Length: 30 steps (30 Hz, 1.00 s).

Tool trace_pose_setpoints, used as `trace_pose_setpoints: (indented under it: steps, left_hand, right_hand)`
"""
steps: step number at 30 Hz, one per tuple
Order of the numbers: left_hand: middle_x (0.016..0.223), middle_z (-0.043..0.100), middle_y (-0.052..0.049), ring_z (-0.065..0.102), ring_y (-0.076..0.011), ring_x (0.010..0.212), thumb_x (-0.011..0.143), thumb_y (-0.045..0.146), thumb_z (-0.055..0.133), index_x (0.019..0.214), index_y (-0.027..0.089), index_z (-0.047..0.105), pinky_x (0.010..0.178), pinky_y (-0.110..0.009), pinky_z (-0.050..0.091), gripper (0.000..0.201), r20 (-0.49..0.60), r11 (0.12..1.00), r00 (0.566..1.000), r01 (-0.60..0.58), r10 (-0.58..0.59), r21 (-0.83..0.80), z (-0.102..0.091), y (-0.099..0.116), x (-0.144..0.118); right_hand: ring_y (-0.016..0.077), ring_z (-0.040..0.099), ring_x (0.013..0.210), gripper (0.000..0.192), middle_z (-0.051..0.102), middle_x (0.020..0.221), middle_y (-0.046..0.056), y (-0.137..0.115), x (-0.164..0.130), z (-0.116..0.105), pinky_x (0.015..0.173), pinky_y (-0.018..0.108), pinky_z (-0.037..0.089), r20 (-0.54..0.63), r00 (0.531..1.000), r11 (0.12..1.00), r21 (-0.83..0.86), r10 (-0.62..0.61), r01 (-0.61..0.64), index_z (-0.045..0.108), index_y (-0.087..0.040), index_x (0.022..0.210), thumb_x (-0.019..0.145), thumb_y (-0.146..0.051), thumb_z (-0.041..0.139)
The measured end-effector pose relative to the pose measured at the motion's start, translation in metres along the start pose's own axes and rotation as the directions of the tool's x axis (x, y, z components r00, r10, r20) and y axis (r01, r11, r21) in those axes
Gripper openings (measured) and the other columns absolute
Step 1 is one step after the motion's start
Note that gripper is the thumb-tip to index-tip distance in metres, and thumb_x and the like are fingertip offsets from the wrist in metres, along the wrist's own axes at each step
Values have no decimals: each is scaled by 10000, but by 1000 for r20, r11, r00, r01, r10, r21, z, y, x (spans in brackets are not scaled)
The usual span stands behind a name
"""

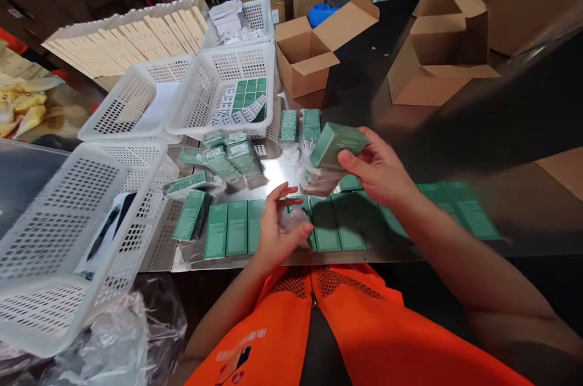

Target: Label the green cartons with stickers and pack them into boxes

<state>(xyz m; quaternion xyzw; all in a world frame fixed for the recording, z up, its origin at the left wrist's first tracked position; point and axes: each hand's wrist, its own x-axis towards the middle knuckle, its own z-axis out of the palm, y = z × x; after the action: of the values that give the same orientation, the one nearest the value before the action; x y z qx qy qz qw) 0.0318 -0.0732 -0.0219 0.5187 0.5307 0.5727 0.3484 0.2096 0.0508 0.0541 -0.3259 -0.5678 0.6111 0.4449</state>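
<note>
My right hand point(376, 167) grips a green box point(337, 144) between thumb and fingers, tilted above the table. Clear plastic point(321, 179) hangs at the box's lower end. My left hand point(283, 225) is loosely curled around a crumpled piece of clear plastic wrap point(295, 219), lower and to the left of that box. Under both hands a row of flat green boxes point(237, 228) lies along the table's front edge, partly hidden by my hands and right forearm. Several plastic-wrapped green packs point(221, 162) lie to the left, and two wrapped stacks point(288, 126) stand behind.
White perforated baskets point(109, 158) line the left side; one basket point(268, 91) holds green boxes and printed label strips. Two open cardboard boxes, one point(303, 79) behind and another point(414, 85) farther right, stand on the dark table point(359, 88). Plastic bags point(118, 337) hang at lower left.
</note>
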Motion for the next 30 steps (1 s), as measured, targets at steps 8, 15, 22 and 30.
trace_pose_setpoints:
  steps: [8, 15, 22, 30]
  left_hand:
    - [599, 626, 33, 611, -115, 476, 976, 430, 566, 777, 207, 602, 468, -211, 447, 301, -73, 938, 997, 54, -30, 343, -7, 15, 0]
    - [1278, 660, -148, 713, -165, 845, 920, 374, 703, 1170, 190, 636, 722, -290, 576, 318, -76, 713, 849, -386, 522, 586, -11, 6, 3]
    - [982, 758, -62, 708, -225, 1010, 964, 187, 549, 883, 223, 621, 842, -357, 558, 114, -20, 683, 772, -549, 635, 481, -14, 5, -3]
    - [673, 590, -3, 532, -152, 596, 985, 515, 528, 903, 220, 634, 525, -276, 409, 325, 42, 888, 929, -365, 369, 279, -27, 13, -44]
  right_hand:
    - [158, 572, 769, 591, 577, 899, -16, 21, 5, 19, 586, 279, 507, -36, 987, 986, -50, 157, -159, 512, -261, 923, 682, -723, 789]
    - [160, 586, 710, 620, 590, 865, -18, 17, 10, 25, 517, 288, 513, -16, 964, 963, -44, 266, -266, 502, -265, 917, 674, -775, 758]
    - [190, 650, 848, 538, 645, 989, 16, 27, 31, 15, 658, 317, 560, -2, 981, 975, -115, 192, -191, 490, -270, 1057, 816, -726, 645]
    - [251, 635, 865, 475, 654, 912, 42, 66, 88, -52, 800, 422, 528, -47, 990, 533, -838, 136, -113, 527, -269, 1304, 938, -572, 506]
